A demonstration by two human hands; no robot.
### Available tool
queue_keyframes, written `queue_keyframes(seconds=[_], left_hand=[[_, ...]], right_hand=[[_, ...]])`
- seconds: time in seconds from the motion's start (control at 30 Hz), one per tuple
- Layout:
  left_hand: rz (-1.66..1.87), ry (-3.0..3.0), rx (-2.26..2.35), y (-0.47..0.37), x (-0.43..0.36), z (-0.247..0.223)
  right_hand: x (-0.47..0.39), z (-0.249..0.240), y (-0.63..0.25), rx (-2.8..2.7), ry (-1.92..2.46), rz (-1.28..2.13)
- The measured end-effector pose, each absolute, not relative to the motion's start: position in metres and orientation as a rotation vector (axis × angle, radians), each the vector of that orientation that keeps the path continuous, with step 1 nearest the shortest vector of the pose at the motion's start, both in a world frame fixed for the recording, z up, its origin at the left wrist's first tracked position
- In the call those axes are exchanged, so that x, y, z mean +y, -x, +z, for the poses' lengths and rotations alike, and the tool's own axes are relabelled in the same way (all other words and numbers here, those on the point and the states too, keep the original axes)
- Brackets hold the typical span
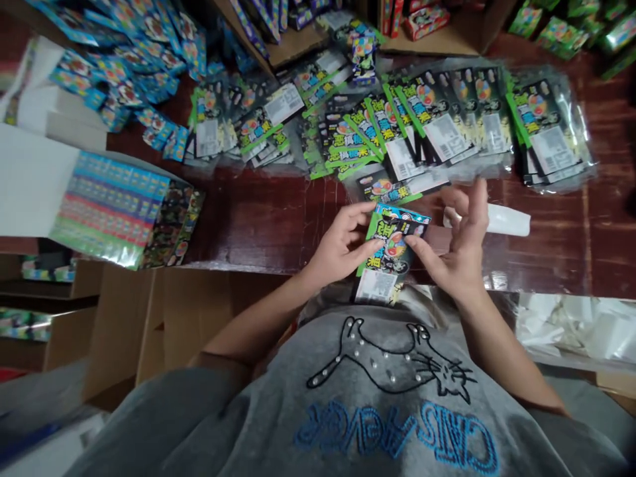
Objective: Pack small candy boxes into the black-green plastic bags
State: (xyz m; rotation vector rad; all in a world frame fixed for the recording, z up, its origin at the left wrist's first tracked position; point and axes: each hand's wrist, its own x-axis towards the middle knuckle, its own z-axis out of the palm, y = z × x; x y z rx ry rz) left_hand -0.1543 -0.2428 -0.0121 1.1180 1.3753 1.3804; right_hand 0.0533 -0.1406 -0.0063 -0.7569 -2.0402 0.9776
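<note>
A black and green printed packet (380,265) with a white label is held close to my body, over the table's front edge. My left hand (345,242) grips its left side, thumb on the printed face. Blue packaging shows at the packet's top edge. On the right side, my right hand (460,238) touches the packet's face with its thumb, while its other fingers are spread and raised away from it. A white strip-like object (509,220) lies on the table behind my right hand.
Overlapping printed packets (432,109) spread across the dark red table (238,222). Blue packets (149,40) are heaped at the back left. An open display box (112,205) of coloured packs stands at the left edge. Cartons stand behind; crumpled white material (571,318) lies lower right.
</note>
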Motion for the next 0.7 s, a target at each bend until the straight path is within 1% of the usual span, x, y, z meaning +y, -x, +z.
queue_keyframes(seconds=[0.07, 0.17, 0.3, 0.4, 0.5, 0.63, 0.7], left_hand=[[1.368, -1.161, 1.326, 0.156, -0.245, -0.016], [1.348, -1.244, 1.234, 0.164, -0.250, -0.020], [1.355, -1.279, 1.245, 0.176, -0.249, -0.017], [1.394, -1.202, 1.265, 0.177, -0.247, -0.015], [1.471, -1.098, 1.267, 0.173, -0.244, -0.019], [1.564, -1.008, 1.295, 0.173, -0.242, -0.023], [1.548, -1.038, 1.296, 0.176, -0.242, -0.021]], right_hand=[[-0.135, -0.006, -0.054, -2.171, 0.657, 0.920], [-0.131, -0.009, -0.054, -2.267, 0.606, 0.947], [-0.137, -0.020, -0.050, -2.081, 0.713, 0.929], [-0.146, -0.025, -0.046, -2.012, 0.712, 1.003], [-0.150, -0.022, -0.040, -2.040, 0.681, 1.068], [-0.150, -0.014, -0.035, -2.023, 0.741, 1.064], [-0.150, -0.010, -0.035, -2.044, 0.762, 1.107]])
